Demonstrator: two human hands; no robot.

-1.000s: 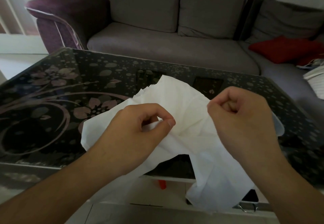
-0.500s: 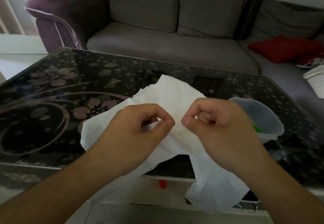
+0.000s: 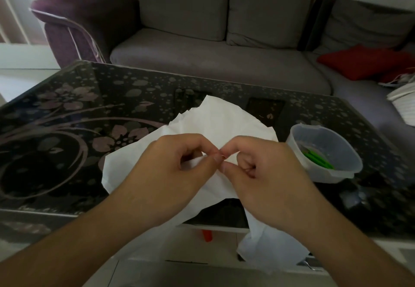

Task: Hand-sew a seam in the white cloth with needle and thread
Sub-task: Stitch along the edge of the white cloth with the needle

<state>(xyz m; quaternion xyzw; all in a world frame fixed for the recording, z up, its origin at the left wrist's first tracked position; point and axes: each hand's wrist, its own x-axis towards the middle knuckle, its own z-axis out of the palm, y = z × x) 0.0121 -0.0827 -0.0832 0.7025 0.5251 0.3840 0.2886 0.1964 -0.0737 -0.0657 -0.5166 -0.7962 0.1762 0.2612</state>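
No text, label, brand, number or sign can be read anywhere in the view.
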